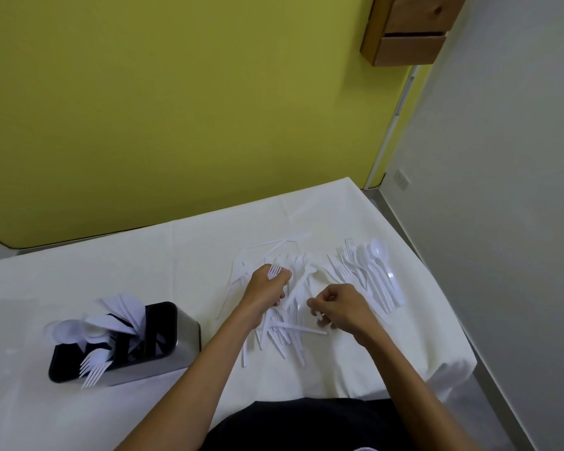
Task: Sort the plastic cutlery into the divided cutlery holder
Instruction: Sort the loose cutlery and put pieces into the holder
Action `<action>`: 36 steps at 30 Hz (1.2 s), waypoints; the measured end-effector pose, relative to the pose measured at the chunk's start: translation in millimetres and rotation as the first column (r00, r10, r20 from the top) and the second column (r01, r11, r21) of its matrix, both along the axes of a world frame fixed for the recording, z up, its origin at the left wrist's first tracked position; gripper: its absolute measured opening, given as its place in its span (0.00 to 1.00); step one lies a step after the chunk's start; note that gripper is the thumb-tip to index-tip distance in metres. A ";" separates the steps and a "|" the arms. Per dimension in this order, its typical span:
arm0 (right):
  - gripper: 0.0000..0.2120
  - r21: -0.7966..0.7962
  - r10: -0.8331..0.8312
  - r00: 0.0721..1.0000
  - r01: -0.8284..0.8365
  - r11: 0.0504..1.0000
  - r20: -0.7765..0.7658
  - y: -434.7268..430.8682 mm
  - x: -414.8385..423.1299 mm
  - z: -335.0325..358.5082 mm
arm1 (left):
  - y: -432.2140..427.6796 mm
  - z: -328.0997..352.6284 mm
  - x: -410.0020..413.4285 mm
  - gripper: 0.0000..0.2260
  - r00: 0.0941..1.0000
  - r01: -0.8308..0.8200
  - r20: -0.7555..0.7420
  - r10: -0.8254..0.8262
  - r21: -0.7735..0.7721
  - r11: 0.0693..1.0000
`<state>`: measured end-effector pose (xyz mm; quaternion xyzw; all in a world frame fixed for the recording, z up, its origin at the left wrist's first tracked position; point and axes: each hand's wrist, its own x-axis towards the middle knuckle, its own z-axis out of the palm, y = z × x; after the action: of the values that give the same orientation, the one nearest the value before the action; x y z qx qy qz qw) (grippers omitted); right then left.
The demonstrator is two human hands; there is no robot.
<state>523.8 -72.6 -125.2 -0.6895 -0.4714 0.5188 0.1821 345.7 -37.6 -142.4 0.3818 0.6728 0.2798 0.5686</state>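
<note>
Gripping a fork [274, 271] tines-away, the left hand [266, 288] sits nearer the cutlery holder [186, 340] (toward the left edge of the bench [79, 288]); the right hand [339, 309] pinches a white piece [320, 316] in the pile [280, 340] with curled fingers [316, 303].

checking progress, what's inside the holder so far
In the holder stand spoons, knives and forks, heads up. Their handles and the compartment floors are hidden by its walls.
</note>
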 end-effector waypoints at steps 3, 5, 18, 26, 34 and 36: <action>0.10 -0.014 -0.014 1.000 0.014 1.000 -0.014 -7.8 -6.6 13.3 | -1.3 -3.1 1.2 0.15 1.000 0.016 -0.023 -0.016 -0.005 1.000; 0.10 -0.003 -0.032 0.999 0.032 0.999 -0.010 -11.8 -10.1 19.2 | -0.2 -6.7 1.0 0.16 0.998 0.026 -0.065 -0.026 0.001 1.000; 0.15 -0.043 -0.095 0.984 0.090 0.995 -0.150 16.9 -18.2 -4.8 | -1.5 -2.7 -0.8 0.06 0.986 0.030 0.166 -0.005 -0.150 0.988; 0.13 0.058 -0.155 0.977 0.165 0.985 -0.143 31.8 -30.2 -22.2 | -10.6 0.3 3.9 0.02 0.972 0.105 0.226 -0.058 -0.198 0.975; 0.11 0.117 -0.063 0.981 0.085 0.989 -0.182 24.3 -14.4 -10.1 | -2.6 0.2 -1.9 0.03 0.950 -0.112 0.269 0.161 -0.188 0.976; 0.12 0.127 0.079 0.982 -0.058 0.990 -0.171 15.5 -19.1 -8.9 | 1.6 3.8 2.2 0.07 0.873 -0.202 0.403 0.274 -0.212 0.956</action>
<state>504.7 -57.0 -134.1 -0.6120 -0.5077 0.5539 0.2468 348.0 -35.9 -138.7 0.1774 0.5940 0.3687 0.6926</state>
